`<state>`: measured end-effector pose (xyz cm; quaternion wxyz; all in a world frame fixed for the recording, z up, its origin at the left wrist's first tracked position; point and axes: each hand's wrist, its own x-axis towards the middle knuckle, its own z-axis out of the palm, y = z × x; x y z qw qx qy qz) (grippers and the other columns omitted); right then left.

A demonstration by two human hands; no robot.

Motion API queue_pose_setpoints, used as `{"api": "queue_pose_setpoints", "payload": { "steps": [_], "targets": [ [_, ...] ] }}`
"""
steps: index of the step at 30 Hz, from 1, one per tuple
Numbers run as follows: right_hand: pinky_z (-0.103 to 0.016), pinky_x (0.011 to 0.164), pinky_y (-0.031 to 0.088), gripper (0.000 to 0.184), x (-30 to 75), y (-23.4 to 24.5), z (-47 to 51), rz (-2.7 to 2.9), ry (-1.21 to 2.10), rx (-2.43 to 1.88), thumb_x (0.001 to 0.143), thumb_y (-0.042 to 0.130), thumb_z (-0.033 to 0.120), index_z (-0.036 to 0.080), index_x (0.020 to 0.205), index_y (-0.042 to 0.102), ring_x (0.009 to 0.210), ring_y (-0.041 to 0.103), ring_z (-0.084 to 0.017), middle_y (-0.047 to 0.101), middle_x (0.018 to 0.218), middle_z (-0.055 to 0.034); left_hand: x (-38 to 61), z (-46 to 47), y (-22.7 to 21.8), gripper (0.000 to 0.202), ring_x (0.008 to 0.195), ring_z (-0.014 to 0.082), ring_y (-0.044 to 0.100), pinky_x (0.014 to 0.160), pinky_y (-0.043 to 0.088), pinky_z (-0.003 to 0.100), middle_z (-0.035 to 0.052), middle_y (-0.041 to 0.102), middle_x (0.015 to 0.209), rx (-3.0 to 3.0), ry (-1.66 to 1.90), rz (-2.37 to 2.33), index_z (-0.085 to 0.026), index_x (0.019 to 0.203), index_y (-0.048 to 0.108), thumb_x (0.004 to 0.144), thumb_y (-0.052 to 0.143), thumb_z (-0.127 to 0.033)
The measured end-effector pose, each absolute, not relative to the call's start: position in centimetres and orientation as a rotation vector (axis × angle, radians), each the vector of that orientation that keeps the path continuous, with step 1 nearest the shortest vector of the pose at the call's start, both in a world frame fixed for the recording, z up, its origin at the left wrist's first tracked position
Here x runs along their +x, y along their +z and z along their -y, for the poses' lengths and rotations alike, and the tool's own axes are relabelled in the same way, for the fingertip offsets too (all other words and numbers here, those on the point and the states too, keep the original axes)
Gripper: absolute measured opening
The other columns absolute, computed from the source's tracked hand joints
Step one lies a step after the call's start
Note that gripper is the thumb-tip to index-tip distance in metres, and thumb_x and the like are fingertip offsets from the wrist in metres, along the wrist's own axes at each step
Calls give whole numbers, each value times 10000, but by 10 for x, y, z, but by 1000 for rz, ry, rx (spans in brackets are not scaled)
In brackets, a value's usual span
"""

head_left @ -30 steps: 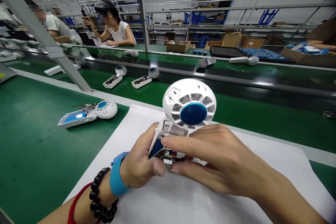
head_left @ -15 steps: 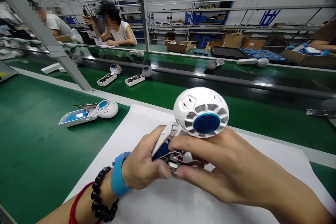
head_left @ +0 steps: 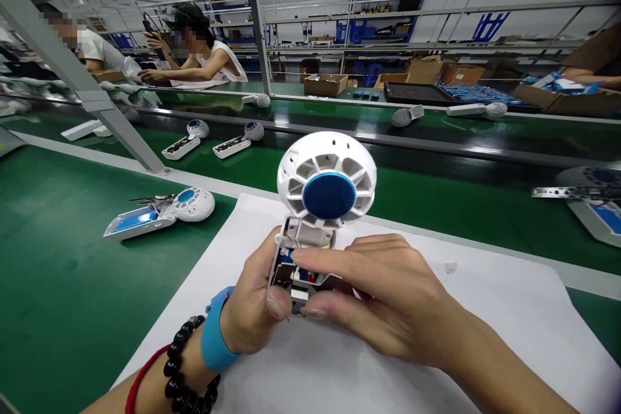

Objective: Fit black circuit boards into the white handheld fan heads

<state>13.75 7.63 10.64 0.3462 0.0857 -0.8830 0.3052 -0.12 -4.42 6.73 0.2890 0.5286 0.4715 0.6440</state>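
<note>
Over the white sheet (head_left: pixel 272 375), my left hand (head_left: pixel 252 297) is closed around the opened handle of a white handheld device (head_left: pixel 291 162). Its round vented head has a dark blue disc (head_left: pixel 330 196) in the middle and points up and towards me. Inside the handle a circuit board (head_left: pixel 284 275), wires and a small red part show. My right hand (head_left: pixel 388 291) reaches in from the right, with the index finger over the wires and the thumb low at the board's edge. Its other fingers are bent behind the handle and partly hidden.
A similar opened device (head_left: pixel 160 213) lies on the green bench (head_left: pixel 58 284) at left. Several more devices (head_left: pixel 240 140) rest on the green conveyor belt (head_left: pixel 436 200). A slanted metal post (head_left: pixel 116 123) rises at left. Co-workers (head_left: pixel 213 58) sit across the line.
The device has turned so its head faces me more squarely, and both hands have shifted slightly left with it. More of another device shows at the right edge. A co-worker's arm has reached forward.
</note>
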Motion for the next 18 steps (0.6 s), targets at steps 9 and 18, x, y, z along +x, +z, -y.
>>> {"api": "queue_pose_setpoints", "payload": {
  "steps": [9, 18],
  "targets": [
    [-205, 506, 388, 179, 135, 109, -65, 2292, 1150, -44, 953, 535, 175, 158, 1039, 692, 520, 540, -93, 686, 698, 12, 1, 42, 66, 624, 1038, 261, 625, 897, 522, 343, 110, 657, 1149, 1385, 1699, -1378, -175, 1207, 585, 903, 415, -692],
    [-199, 542, 400, 180, 131, 110, -62, 2219, 1377, -236, 950, 526, 174, 221, 988, 695, 562, 542, -86, 659, 706, 49, 3, 37, 61, 582, 984, 224, 652, 834, 539, 288, 85, 681, 1079, 1396, 1776, -1458, -178, 1172, 598, 915, 421, -669]
  ]
}}
